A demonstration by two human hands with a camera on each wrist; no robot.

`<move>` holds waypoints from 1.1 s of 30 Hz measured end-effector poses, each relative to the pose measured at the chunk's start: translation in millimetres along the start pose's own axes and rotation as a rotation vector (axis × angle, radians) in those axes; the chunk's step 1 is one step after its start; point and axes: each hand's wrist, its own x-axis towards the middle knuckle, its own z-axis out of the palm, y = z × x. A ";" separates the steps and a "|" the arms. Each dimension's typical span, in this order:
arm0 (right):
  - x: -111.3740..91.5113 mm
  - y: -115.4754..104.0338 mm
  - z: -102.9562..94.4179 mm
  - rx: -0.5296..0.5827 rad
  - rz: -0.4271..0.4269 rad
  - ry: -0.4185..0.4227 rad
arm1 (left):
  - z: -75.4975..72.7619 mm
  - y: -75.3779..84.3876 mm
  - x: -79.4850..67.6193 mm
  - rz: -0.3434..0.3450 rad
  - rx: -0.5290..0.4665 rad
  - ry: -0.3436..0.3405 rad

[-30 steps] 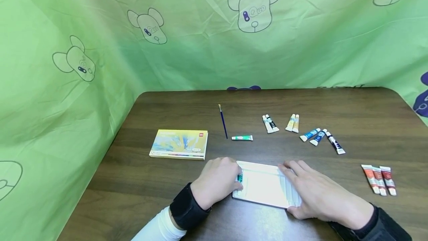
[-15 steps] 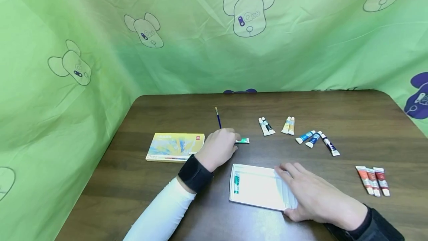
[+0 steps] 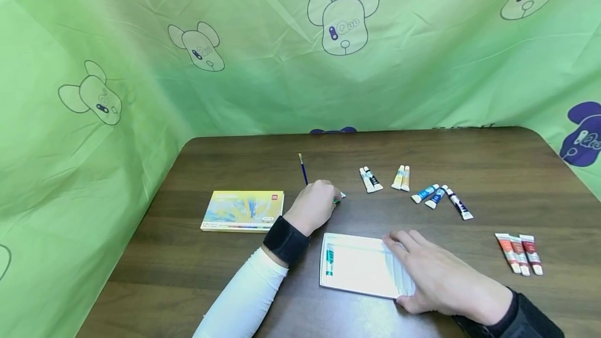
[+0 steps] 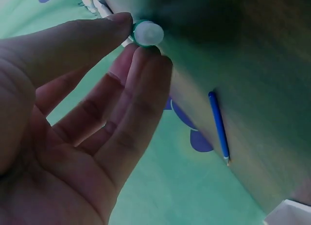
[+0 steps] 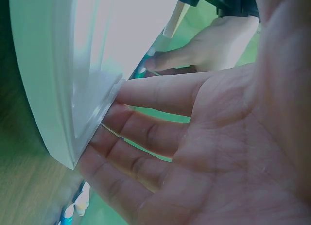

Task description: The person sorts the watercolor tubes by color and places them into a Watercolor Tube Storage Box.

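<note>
Left hand (image 3: 313, 207) pinches green, white-capped paint tube (image 4: 148, 34) beyond white plastic tray (image 3: 361, 270); right hand (image 3: 436, 275) grips tray's right end. Looks early: one teal tube (image 3: 329, 263) at tray's left end; red trio (image 3: 518, 255), blue trio (image 3: 436, 197), yellow pair (image 3: 398, 177), white-and-black pair (image 3: 373, 178) probably left to load
</note>
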 end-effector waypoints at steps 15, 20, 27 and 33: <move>-1.4 -1.1 0.0 0.014 0.015 -0.033 | -6.5 -19.5 -0.1 0.102 0.027 -0.028; -2.9 -1.6 0.4 0.007 0.011 -0.016 | -3.0 -20.7 1.7 0.190 0.034 -0.098; -0.3 -0.3 -2.7 0.013 0.024 -0.030 | -1.7 -16.2 4.3 0.217 0.110 -0.061; 0.8 0.1 -2.1 0.028 0.027 -0.055 | 2.6 -12.6 -0.5 0.215 0.068 -0.092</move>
